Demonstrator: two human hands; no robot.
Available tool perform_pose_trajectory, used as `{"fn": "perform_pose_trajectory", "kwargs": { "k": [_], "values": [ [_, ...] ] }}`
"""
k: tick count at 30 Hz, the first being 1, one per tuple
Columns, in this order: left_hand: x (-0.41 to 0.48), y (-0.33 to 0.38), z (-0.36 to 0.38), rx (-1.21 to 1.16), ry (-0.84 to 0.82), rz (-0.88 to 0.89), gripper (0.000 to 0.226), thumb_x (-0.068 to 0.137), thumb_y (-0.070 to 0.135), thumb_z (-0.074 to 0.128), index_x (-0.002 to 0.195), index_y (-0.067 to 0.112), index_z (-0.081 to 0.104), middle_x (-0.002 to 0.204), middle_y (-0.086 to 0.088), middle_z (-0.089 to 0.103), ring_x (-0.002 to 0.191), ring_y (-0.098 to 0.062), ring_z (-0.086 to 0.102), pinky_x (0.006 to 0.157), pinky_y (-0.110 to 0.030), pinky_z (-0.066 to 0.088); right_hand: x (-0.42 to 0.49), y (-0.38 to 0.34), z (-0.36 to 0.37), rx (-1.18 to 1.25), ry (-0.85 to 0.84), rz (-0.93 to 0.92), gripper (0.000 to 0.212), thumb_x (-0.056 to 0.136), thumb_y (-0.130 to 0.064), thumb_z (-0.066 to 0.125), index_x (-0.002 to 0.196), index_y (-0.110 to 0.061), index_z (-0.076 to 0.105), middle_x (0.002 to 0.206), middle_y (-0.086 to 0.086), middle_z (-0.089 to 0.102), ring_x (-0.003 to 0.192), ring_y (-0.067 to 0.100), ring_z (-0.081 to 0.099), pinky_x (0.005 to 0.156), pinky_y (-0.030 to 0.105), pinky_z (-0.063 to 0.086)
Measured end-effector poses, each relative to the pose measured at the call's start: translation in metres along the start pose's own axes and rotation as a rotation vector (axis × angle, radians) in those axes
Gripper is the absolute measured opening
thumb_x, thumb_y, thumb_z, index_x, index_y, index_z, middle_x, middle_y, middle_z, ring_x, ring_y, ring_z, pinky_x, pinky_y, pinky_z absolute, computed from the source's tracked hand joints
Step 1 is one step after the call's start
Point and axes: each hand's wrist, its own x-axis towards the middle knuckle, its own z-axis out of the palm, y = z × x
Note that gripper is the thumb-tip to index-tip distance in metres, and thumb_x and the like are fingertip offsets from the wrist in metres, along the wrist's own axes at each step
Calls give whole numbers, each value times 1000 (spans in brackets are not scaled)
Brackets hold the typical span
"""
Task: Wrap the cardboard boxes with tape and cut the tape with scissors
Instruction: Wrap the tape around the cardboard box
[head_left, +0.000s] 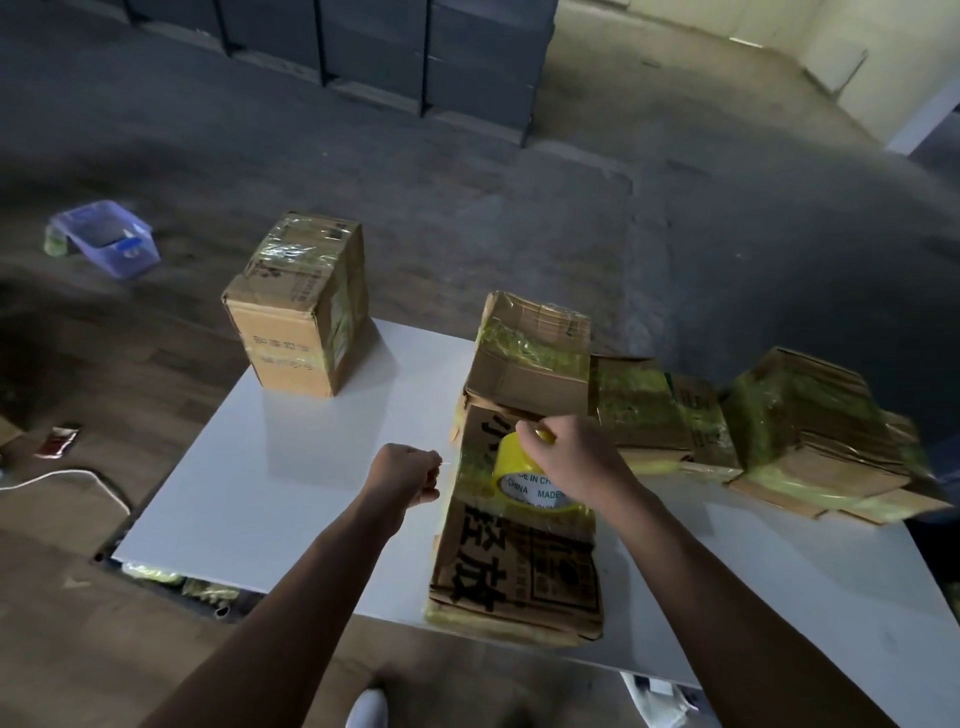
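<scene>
Arms (322, 561) outstretched, left hand (410, 470) pinches tape (457, 462), right hand (566, 452) grips roll (519, 478) (yellow)

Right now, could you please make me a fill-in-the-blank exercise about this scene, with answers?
The roll that the right hand holds is ____ in colour.
The left hand pinches the tape end to the ____ of the roll.
The upright box stands at the table's ____ left corner.
The flat box under the roll lies at the table's ____ edge.
Missing words: yellow; left; far; near.
</scene>
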Motion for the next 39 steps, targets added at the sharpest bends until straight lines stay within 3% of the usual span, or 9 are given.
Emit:
{"fn": "perform_pose_trajectory", "kwargs": {
  "k": [5,13,16,22,25,28,33,35,39],
  "values": [
    [7,-6,-3,-57,-20,-88,16,89,-1,56,74,0,61,59,-8,53,42,-12,50,46,-21,50,1,-8,8,-40,10,14,54,95,-48,45,56,-12,36,51,3,35,48,18,35,50,30,24],
    [17,-13,0,-48,-28,-3,32,88,25,68,73,-3,63,62,-9,56,54,-17,56,53,-24,51,3,-6,11,-49,18,24,53,95,-50,43,57,-13,37,51,0,31,45,14,31,46,26,20],
    [20,-23,6,-62,-21,-2,33,89,25,68,75,-4,63,65,-11,55,57,-19,53,58,-26,52,2,-4,14,-58,11,13,52,95,-49,42,58,-12,39,52,1,33,45,15,32,46,26,22],
    [26,-33,22,-115,-61,-141,39,90,32,66,65,6,52,56,-6,45,49,-15,44,47,-22,36,1,-4,20,-33,15,23,54,95,-49,43,55,-15,34,48,-2,29,43,14,30,47,27,21],
    [25,-32,25,-197,-87,-198,33,90,32,67,78,3,56,71,-13,51,64,-21,52,60,-30,42,1,-3,21,-19,19,38,53,95,-49,43,55,-15,36,47,-3,30,42,13,30,46,27,21],
    [25,-32,30,-215,-71,-241,43,89,38,67,97,-4,62,91,-19,64,87,-31,66,79,-38,52,1,-3,21,-29,27,37,53,95,-49,43,55,-15,37,47,-3,31,42,13,32,46,27,22],
    [16,-38,29,-344,-154,-311,36,90,36,66,97,1,61,87,-16,64,78,-29,63,72,-39,54,0,-1,20,-7,20,53,52,95,-49,43,56,-14,40,49,-2,35,43,13,34,46,26,23],
    [17,-37,30,-288,-138,-286,30,93,32,62,88,2,61,85,-14,63,77,-27,62,80,-41,52,-1,-1,21,-16,27,44,52,95,-48,43,56,-13,38,49,-2,33,44,13,32,47,27,23],
    [24,-26,34,-93,-64,-199,26,95,22,57,77,3,55,77,-11,54,69,-20,53,65,-30,42,0,-5,20,-33,37,45,52,95,-47,44,55,-14,36,50,-2,33,45,13,33,47,28,23]
  ]
}}
